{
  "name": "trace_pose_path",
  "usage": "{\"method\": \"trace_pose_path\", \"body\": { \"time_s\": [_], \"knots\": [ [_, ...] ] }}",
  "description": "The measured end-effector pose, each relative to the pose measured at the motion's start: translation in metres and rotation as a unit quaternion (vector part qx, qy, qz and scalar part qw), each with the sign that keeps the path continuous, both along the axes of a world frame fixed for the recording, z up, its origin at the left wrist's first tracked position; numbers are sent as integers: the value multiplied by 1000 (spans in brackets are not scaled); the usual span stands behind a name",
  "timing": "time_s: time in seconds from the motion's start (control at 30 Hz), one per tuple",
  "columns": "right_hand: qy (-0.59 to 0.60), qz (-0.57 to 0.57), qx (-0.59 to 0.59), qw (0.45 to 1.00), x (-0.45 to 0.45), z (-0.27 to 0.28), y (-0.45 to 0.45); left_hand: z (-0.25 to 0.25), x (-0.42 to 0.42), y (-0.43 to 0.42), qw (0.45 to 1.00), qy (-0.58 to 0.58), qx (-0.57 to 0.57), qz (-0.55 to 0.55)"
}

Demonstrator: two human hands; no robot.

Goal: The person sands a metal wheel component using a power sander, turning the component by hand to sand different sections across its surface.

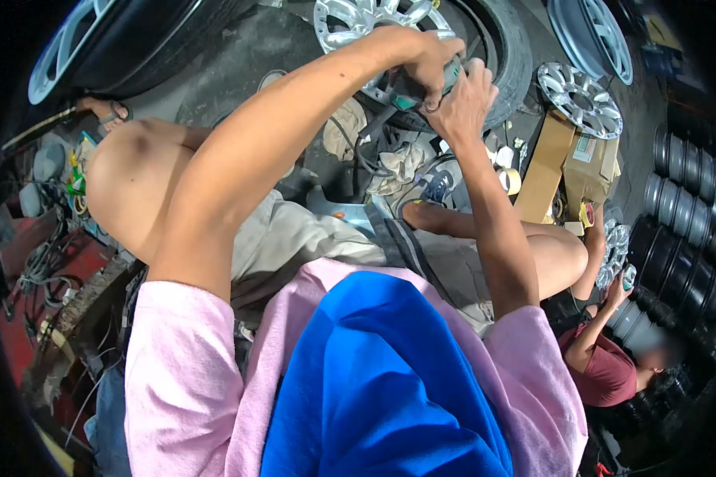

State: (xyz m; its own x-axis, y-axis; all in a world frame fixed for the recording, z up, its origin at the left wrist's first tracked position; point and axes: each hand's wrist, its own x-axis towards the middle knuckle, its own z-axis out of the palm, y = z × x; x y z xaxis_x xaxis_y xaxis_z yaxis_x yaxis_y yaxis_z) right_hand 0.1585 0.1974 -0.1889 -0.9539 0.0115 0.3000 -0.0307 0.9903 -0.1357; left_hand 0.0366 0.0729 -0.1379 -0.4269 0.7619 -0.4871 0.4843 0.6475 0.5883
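Two hands, left hand (pixel 429 65) and right hand (pixel 463 103), are gripping a green-and-black tool (pixel 404 102), fingers curling closed, at the silver wheel's (pixel 359 25) near side; work is apparently running, finished and remaining portions aren't showing.

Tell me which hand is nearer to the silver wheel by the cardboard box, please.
Right. The right hand is on the side toward the wheel; the left hand is farther left, away from it.

Pink short-sleeved shirt (pixel 184 358), bright blue cloth (pixel 382 381) down chest; pale grey-beige shorts (pixel 306 238); dark blue-grey shoe (pixel 437 188); hands (pixel 463 103) bare.
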Motion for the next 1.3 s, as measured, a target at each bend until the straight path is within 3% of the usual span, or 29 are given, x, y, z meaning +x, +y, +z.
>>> {"method": "trace_pose_path", "body": {
  "time_s": [0.07,0.2,0.4,0.47,0.6,0.9,1.07,1.13,1.23,1.3],
  "knots": [
    [57,-16,-2,998,7,-3,1,-8,8,3,998,52,40,-10],
    [75,-17,22,997,-13,-22,3,-33,-6,-5,993,40,107,18],
    [56,-66,10,996,22,-30,16,-26,30,13,982,91,166,-23],
    [114,-72,-10,991,44,-39,27,-9,60,23,979,137,145,-32],
    [85,-129,-91,984,82,-107,54,-5,112,45,977,164,137,6],
    [123,-116,-124,978,72,-71,31,5,118,57,979,195,58,32],
    [119,-107,-118,980,40,-44,19,-2,65,30,978,123,162,40],
    [106,-110,-114,982,35,-31,8,3,64,25,982,121,142,41],
    [108,-135,-143,975,48,-41,8,7,87,30,988,106,84,71],
    [117,-180,-192,957,60,-74,19,3,108,31,983,116,119,78]
  ]
}}
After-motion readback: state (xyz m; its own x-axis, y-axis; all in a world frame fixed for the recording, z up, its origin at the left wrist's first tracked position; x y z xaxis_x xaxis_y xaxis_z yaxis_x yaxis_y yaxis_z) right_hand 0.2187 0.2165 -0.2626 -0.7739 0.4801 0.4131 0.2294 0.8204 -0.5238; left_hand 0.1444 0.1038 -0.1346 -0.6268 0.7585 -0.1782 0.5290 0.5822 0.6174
